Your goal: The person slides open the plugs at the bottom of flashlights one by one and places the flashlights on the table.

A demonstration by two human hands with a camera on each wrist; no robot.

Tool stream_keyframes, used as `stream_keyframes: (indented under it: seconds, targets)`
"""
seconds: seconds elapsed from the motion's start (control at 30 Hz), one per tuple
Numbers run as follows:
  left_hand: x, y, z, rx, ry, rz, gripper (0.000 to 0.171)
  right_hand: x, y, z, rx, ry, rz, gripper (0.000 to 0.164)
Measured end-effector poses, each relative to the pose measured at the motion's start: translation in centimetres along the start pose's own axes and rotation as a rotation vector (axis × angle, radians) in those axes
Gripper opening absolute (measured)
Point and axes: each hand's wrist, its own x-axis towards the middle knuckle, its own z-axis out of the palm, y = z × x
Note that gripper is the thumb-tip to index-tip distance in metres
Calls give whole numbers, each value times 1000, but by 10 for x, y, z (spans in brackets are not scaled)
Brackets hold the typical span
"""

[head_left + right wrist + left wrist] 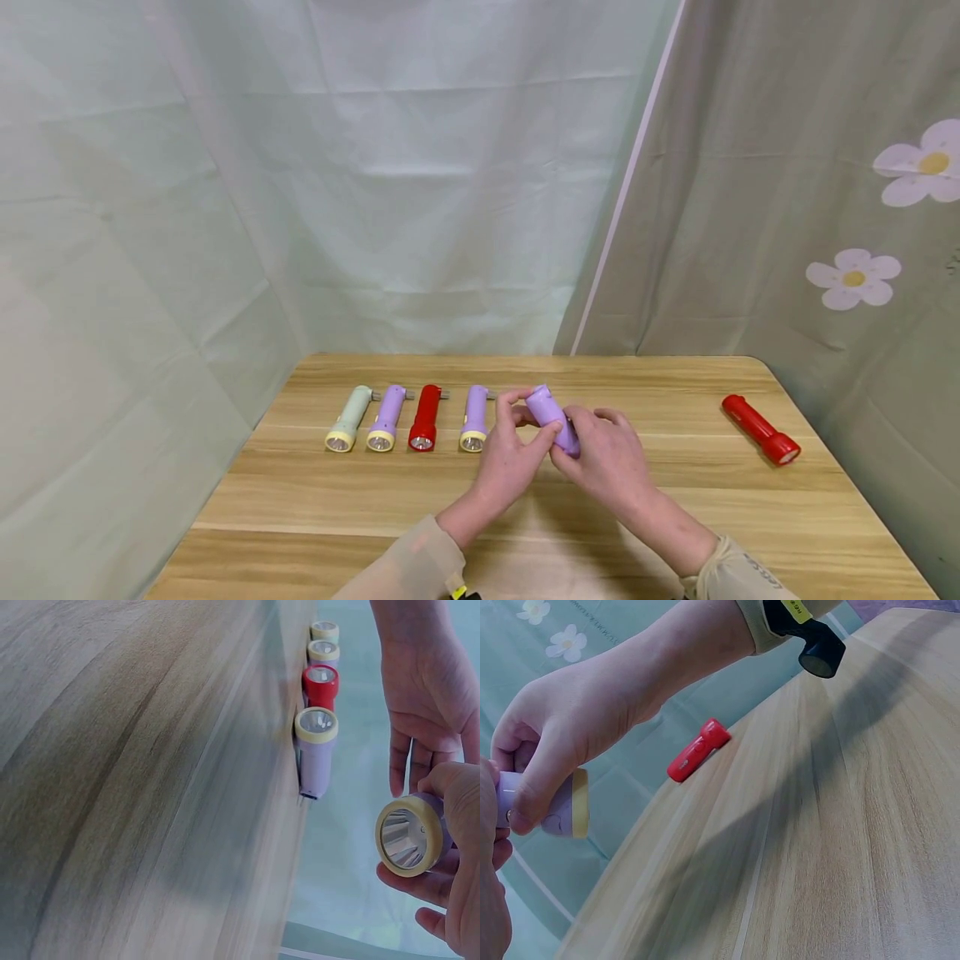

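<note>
Above the table, both hands hold a purple flashlight (545, 407) with a pale yellow head rim (580, 803). My right hand (609, 461) grips it near the head, thumb along the barrel. With thumb and fingers, my left hand (512, 454) pinches the tail end. In the right wrist view the flashlight's reflector (405, 836) faces the camera. Just left of the hands lies another purple flashlight (476, 414). Beyond it in the row are a red flashlight (427, 417), a purple-and-yellow flashlight (389, 414) and a pale green flashlight (352, 417).
Metal prongs stick out sideways from the tails of the row's flashlights. Far to the right on the wooden table (375, 508) lies a separate red flashlight (759, 427), no prongs showing. Pale curtains (465, 208) hang behind and at both sides.
</note>
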Motion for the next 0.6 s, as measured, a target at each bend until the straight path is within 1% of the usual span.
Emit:
stream_keyframes:
  seconds: [0.33, 0.6]
  targets:
    - [-1, -2, -1, -38, -26, -13, 57, -1, -1, -2, 3, -32, -1, 34]
    - [-2, -3, -1, -65, -24, -12, 56, -1, -1, -2, 15, -10, -17, 32]
